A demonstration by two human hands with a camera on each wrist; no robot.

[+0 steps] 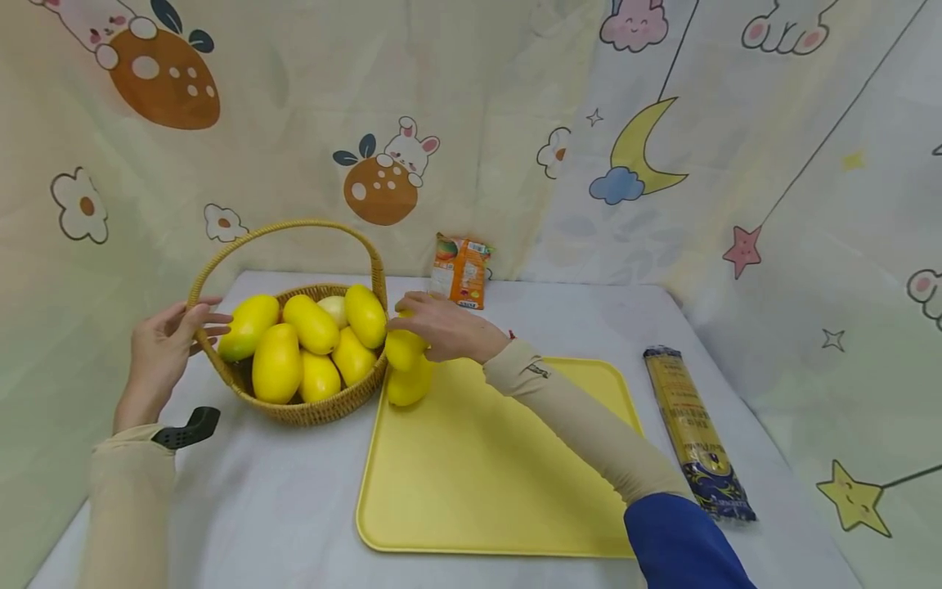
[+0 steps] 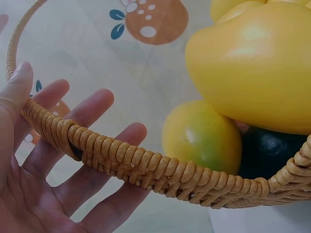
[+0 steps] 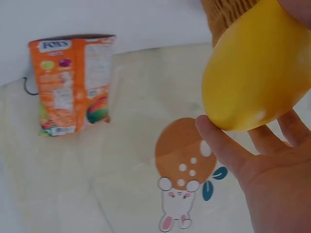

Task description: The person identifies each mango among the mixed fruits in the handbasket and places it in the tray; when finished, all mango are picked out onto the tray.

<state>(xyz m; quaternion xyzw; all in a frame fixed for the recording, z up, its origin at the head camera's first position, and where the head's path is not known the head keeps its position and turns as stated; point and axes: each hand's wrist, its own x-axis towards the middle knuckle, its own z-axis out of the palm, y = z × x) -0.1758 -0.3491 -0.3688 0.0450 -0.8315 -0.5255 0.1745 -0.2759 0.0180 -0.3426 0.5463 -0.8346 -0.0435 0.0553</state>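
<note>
A wicker basket piled with several yellow mangoes stands on the left of the table. My left hand touches its handle, thumb on one side and straight, spread fingers passing behind. One mango there is tinged green, beside a dark rounded thing. Just right of the basket, my right hand holds a yellow mango, its fingers beneath and the thumb at the upper side. Below it in the head view, another yellow mango overlaps the yellow tray's upper left corner.
An orange snack packet stands at the table's back edge, behind my right hand. To the right of the tray lies a long yellow and blue packet. A patterned curtain hangs behind the table.
</note>
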